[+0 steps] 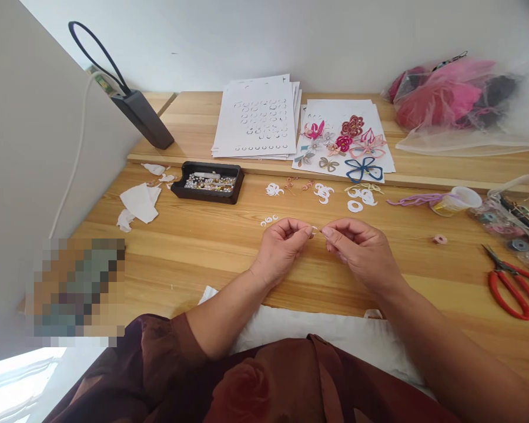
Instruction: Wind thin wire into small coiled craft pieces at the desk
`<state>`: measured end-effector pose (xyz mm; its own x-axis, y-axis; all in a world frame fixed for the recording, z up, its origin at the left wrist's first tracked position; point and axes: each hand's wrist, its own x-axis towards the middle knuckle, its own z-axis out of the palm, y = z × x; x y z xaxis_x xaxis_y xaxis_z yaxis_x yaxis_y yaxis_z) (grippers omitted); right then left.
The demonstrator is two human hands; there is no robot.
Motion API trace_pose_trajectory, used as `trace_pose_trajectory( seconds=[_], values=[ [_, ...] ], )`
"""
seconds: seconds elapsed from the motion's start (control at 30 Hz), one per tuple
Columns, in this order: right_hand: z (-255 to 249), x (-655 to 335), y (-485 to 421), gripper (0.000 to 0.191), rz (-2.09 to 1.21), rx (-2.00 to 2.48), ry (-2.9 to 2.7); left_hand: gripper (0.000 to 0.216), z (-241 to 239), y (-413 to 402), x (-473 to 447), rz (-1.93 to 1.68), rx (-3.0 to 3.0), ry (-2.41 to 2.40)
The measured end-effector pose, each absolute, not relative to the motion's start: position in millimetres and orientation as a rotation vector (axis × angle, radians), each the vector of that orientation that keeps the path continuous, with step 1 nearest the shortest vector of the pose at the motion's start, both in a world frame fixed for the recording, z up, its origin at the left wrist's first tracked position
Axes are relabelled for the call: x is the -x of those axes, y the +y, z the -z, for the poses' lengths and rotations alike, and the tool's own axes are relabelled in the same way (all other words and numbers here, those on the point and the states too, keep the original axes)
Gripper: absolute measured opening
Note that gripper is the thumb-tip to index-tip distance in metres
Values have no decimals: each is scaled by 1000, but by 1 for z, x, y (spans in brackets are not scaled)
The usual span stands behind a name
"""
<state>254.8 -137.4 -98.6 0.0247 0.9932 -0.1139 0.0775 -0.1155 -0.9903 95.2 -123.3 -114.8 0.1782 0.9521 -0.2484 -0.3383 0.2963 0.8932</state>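
Our left hand (286, 245) is drawn into a tight pinch just below the middle of the head view, gripping a small white piece (314, 230) whose tip shows between the two hands, raised over the tabletop (167, 258). Our right hand (359, 245) faces it, fingertips also narrowed to a pinch and near the left ones; whatever they may hold is too small for us to tell. We judge the step to be close fingertip work on that one piece, and the next move seems to call for steady hands and a light grip, since it looks thin and easy to bend. Just above the left hand lie small white crescents (268, 220), with a white ring (355, 206) farther right. At centre left sits a black tray (207, 196) of beads; red-handled pliers (501, 266) rest at the right edge. As for writing, we can read none: the stacked sheets (255, 126) at upper centre carry rows of curved marks, any lettering too small to make out, and the black box (143, 120) at upper left shows no legible label.
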Motion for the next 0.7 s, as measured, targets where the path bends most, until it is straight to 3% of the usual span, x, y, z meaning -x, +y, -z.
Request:
trace_pose_trajectory(
  seconds=[0.5,0.7],
  values=[
    [104,-253,-139,19,-1237,1358,-1249,33,115,-123,-94,-1080,-753,935],
    [108,-261,-133,8,-1049,1309,-1363,33,112,-124,-93,-970,-684,842]
  ],
)
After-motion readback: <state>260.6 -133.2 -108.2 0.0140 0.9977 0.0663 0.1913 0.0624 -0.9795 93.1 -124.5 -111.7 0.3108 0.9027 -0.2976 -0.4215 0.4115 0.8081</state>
